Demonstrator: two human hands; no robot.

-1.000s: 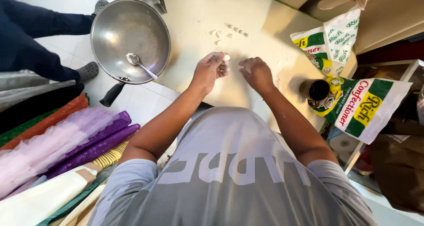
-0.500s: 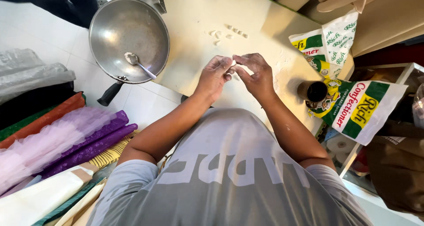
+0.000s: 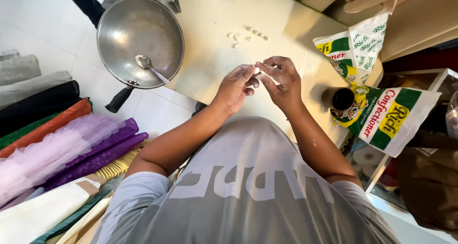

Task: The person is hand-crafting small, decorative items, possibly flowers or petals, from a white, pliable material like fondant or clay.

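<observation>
Fingers (image 3: 261,68) around small white dough piece (image 3: 257,71)

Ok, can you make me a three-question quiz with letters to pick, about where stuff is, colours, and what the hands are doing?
1. Where does the metal spoon lie?
A. in the round silver metal pan
B. on the floor
C. in the dark cup

2. What colour is the pan's handle?
A. red
B. black
C. white

3. What are the left hand and right hand doing?
A. resting flat, apart
B. gripping the pan
C. pinching a small white piece between their fingertips

Answers: 1 A, the spoon rests inside the pan. 2 B, the handle looks black. 3 C, both hands' fingertips meet on the piece above the pale table.
</observation>
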